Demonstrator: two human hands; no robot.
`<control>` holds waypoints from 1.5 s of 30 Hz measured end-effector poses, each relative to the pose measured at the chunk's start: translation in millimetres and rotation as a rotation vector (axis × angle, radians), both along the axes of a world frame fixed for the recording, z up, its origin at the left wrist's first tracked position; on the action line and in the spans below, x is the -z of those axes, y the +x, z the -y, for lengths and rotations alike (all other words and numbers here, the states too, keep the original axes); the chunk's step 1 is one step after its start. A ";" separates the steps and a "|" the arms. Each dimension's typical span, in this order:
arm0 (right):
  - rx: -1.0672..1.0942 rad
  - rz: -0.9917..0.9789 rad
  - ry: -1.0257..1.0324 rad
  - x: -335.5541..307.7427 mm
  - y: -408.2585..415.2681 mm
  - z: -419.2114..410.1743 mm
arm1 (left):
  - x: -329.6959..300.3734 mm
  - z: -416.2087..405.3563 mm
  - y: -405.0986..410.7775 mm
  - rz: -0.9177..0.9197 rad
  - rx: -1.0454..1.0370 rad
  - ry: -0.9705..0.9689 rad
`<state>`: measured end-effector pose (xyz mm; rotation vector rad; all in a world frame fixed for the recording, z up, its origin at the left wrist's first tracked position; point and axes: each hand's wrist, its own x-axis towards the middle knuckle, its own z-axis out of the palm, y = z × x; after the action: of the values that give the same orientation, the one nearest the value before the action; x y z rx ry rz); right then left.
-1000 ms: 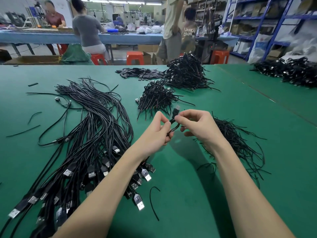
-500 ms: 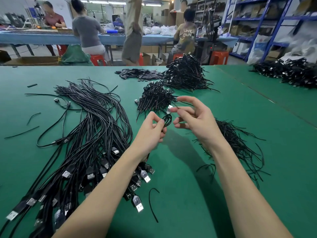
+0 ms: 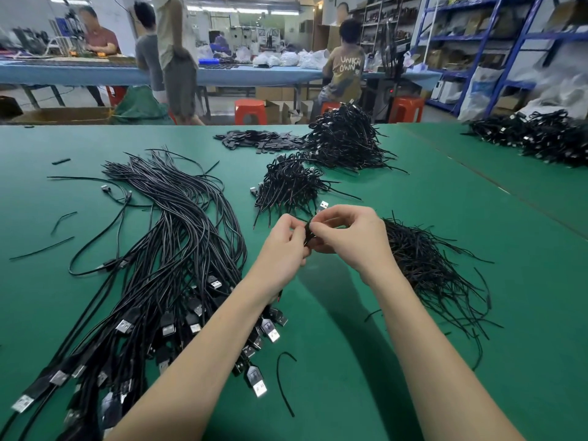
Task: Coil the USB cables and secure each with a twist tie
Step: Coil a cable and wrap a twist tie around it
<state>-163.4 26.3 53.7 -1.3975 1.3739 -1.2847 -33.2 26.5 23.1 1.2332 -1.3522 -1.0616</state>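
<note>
A small coiled black USB cable (image 3: 308, 233) sits between both hands above the green table (image 3: 334, 361); its metal plug (image 3: 324, 205) sticks up behind the fingers. My left hand (image 3: 284, 246) grips the coil from the left. My right hand (image 3: 350, 237) pinches it from the right, fingertips curled at the coil's middle; whether a twist tie is under them is hidden. A loose pile of black twist ties (image 3: 426, 268) lies just right of my right hand. A big fan of uncoiled USB cables (image 3: 165, 249) spreads to the left.
Two heaps of coiled, tied cables (image 3: 291, 186) (image 3: 345, 141) lie beyond my hands, with flat black parts (image 3: 254, 141) behind them. Another cable heap (image 3: 537, 138) is far right. A stray tie (image 3: 283, 380) lies near my left forearm. People work at a blue table (image 3: 95, 73) beyond.
My hands have come together on the coil; the right hand, spread open half a second ago, now curls its fingers onto it. A person in the background walked left.
</note>
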 end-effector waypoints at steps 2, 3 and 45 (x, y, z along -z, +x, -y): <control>-0.032 0.025 0.041 -0.4 1.7 -1.2 | 0.9 0.3 1.3 0.028 -0.028 -0.041; -0.054 0.058 0.066 -0.4 2.3 -1.6 | 1.1 1.0 2.5 0.023 -0.030 -0.054; -0.327 0.395 0.526 3.0 -4.4 3.5 | 2.8 0.0 5.7 0.162 -0.081 -0.230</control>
<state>-167.8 22.7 50.6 -0.8987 1.0536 -0.8425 -27.5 26.6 20.4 1.2101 -1.4887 -0.7395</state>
